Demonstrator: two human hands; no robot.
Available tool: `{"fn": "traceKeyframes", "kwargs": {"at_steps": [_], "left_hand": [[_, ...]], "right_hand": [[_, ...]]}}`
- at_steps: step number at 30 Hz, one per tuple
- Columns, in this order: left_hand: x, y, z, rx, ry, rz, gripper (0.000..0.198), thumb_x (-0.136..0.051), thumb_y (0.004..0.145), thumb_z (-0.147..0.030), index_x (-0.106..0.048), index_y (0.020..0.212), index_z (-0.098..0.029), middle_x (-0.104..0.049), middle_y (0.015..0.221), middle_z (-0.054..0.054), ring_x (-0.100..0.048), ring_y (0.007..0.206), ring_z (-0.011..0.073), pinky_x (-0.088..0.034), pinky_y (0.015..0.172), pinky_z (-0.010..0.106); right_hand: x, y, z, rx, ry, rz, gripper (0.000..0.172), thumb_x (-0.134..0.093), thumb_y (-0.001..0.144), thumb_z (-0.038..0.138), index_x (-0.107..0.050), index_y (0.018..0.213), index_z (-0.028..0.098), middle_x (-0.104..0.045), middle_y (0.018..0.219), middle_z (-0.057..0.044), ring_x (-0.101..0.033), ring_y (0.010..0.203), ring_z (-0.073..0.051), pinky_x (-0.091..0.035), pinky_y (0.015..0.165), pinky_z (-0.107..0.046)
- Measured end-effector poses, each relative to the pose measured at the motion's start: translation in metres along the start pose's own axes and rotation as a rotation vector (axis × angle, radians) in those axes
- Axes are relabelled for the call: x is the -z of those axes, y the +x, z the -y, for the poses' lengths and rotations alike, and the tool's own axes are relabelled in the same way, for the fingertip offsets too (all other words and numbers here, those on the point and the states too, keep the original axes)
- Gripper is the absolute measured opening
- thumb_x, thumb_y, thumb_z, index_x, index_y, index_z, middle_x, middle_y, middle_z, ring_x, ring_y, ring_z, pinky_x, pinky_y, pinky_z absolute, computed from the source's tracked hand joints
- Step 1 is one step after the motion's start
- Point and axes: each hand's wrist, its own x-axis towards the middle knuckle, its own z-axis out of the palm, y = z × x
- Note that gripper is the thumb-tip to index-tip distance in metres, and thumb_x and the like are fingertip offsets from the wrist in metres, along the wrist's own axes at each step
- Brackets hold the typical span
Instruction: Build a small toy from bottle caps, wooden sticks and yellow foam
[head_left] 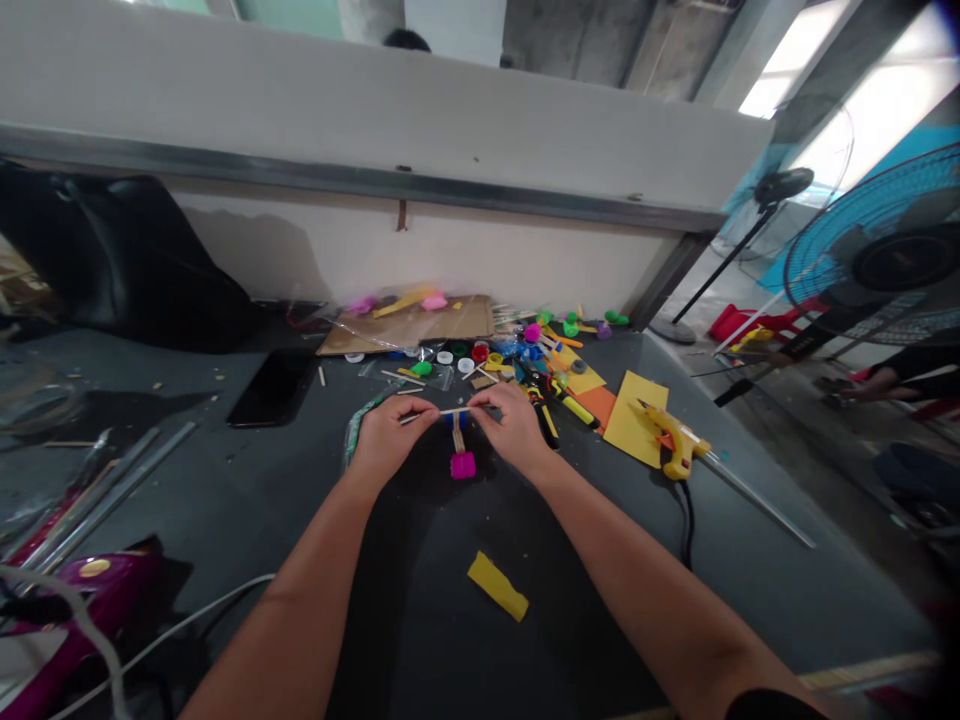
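The left hand (391,438) and right hand (510,425) are close together, both pinching a thin wooden stick (442,411) that runs crosswise between them. Their fingers nearly meet over it. Just below the hands, a magenta block (463,465) rests on the dark grey surface (600,580), with a short wooden stick (457,434) rising from it toward the crosswise one. A blue piece (454,420) shows just above the block, partly hidden by the hands, and how it joins the sticks is hard to tell. To the left of the block, a curved green strip (357,430) lies just beside the left hand, and a black phone (272,388) lies farther off. To the right of the block sit a sheet of yellow card (634,418) and a yellow hot glue gun (675,440), with its black cord (686,520) trailing toward the viewer. Nearer the viewer than the block lies a yellow scrap (497,586). Beyond the block, a scatter of bottle caps (465,365) and small colored craft pieces (547,350) spreads in front of a cardboard sheet (409,325).
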Motion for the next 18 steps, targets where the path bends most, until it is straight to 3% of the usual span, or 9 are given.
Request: {"fn": "traceKeyframes", "kwargs": {"at_steps": [18], "left_hand": [[0.0013, 0.0001, -0.0011, -0.019, 0.026, 0.02, 0.014, -0.061, 0.075, -0.033, -0.069, 0.076, -0.022, -0.07, 0.079, 0.001, -0.062, 0.076, 0.0165, -0.047, 0.072, 0.028]], "right_hand": [[-0.0016, 0.001, -0.0047, 0.074, -0.002, -0.041, 0.004, -0.06, 0.082, 0.02, -0.064, 0.08, 0.022, -0.064, 0.08, -0.002, -0.056, 0.084, -0.019, -0.041, 0.08, -0.033]]}}
